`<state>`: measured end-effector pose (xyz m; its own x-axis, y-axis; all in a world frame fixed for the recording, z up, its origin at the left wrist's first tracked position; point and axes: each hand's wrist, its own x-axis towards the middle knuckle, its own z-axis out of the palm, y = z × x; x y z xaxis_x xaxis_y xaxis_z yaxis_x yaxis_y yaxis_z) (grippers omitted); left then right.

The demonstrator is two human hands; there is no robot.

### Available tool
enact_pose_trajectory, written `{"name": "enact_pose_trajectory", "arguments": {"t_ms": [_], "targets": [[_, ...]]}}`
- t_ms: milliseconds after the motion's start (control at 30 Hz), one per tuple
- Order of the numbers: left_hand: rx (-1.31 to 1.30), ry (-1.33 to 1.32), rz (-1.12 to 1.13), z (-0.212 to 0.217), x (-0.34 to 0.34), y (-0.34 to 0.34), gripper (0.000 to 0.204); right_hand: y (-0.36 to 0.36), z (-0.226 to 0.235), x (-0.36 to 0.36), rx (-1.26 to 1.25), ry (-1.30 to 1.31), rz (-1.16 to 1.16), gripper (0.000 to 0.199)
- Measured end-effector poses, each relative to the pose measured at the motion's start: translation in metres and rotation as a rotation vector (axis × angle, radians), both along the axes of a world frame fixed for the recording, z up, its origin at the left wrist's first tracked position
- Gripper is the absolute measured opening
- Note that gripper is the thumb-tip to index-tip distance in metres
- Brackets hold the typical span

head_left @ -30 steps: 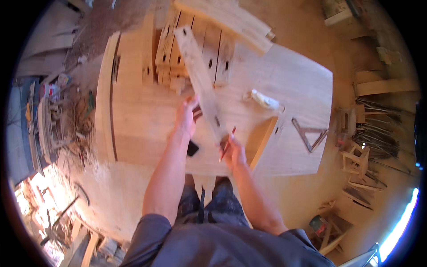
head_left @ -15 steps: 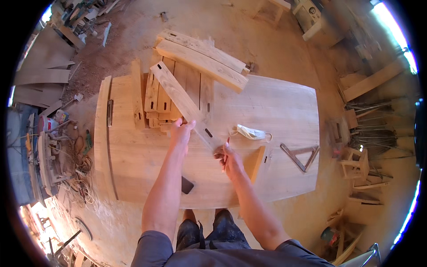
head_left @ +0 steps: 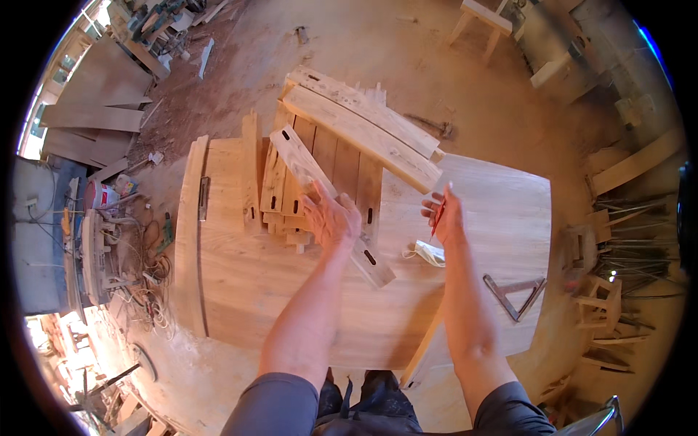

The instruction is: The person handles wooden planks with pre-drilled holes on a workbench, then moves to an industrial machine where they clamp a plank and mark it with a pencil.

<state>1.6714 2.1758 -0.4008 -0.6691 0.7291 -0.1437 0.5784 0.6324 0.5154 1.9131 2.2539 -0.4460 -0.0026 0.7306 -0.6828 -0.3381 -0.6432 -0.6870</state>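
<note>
A narrow wooden board with slots cut in it [head_left: 372, 263] lies slanted across a stack of slotted boards [head_left: 327, 149]. My left hand [head_left: 333, 218] is over the middle of this board with its fingers spread, and it hides part of the wood. My right hand [head_left: 451, 216] is raised to the right of the stack, holding a slim red pencil or pen [head_left: 438, 218]. Just beyond my right hand is the near end of a thick timber [head_left: 363, 138], laid over the stack. A white face mask [head_left: 430, 253] lies near my right wrist, partly covered by the forearm.
Everything lies on a wide wooden tabletop [head_left: 247, 291]. A triangular square [head_left: 515, 296] lies at its right, and a metal bar [head_left: 203, 198] at its left. Another board [head_left: 424, 345] sits by the near edge. Tangled cables [head_left: 153, 309] and scrap wood [head_left: 94, 120] fill the left floor.
My right hand has moved away from the slotted board's near end, farther out and right, still with the red pencil or pen. My left hand's grip on the board has loosened, its fingers now spread.
</note>
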Motion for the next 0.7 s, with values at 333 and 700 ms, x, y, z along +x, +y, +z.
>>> {"name": "enact_pose_trajectory", "arguments": {"t_ms": [333, 700], "targets": [[-0.116, 0.033, 0.022, 0.011, -0.002, 0.008, 0.072, 0.029, -0.006, -0.013, 0.004, 0.442, 0.029, 0.043], [0.097, 0.000, 0.041, 0.003, -0.002, -0.004, 0.063, -0.102, 0.049, -0.030, 0.543, -0.434, 0.346, 0.071]]}}
